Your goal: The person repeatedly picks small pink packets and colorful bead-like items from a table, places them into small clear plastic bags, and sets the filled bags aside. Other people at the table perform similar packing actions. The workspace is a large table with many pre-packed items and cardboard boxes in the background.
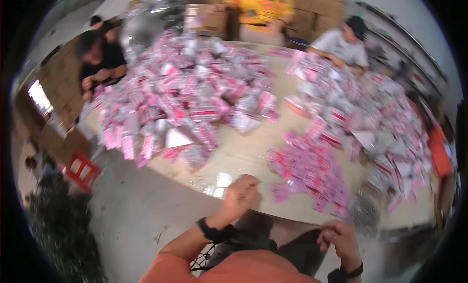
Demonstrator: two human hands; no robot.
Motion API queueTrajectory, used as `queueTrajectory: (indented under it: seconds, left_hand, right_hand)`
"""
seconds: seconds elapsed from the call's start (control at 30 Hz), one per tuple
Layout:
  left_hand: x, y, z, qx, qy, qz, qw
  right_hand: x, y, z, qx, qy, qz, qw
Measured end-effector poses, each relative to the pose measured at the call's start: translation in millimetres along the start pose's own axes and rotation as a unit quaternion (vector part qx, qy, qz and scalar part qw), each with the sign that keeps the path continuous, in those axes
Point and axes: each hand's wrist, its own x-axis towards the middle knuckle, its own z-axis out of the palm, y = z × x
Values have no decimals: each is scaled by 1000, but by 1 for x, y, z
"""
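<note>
My left hand (pixel 242 192) is over the near edge of the pale table (pixel 243 153), its fingers curled closed and smeared by motion. Anything inside them is hidden. Shiny clear patches (pixel 217 184), perhaps plastic film, lie just left of it. To its right spreads a loose heap of small flat pink packets (pixel 309 171), apart from the hand. My right hand (pixel 340 239) hangs just off the table's front edge, fingers loosely bent and apart, with nothing visible in them. Beside it, at the table edge, is a blurred clear, greyish plastic thing (pixel 363 212).
A large pile of pink-and-clear wrapped packs (pixel 195 88) covers the far left; another pile (pixel 360 112) covers the right. People work at the left, far side and far right. A red stool (pixel 81 171) stands on the floor left. Cardboard boxes (pixel 207 19) stand behind.
</note>
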Motion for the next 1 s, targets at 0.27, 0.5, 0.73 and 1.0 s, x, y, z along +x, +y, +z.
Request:
queueTrajectory:
  seconds: [0.27,0.5,0.73,1.0]
  left_hand:
    - [-3,3,21,24,-41,-1,999]
    - [-3,0,27,137,-77,64,986]
    - [5,19,37,279,-155,97,943]
    - [4,15,39,271,-153,118,943]
  right_hand:
    - [-9,9,-78,-71,181,-54,979]
    - [14,29,-104,-521,223,-118,816]
    - [25,31,-100,-558,197,-96,800]
    - [29,35,-108,-506,226,-125,823]
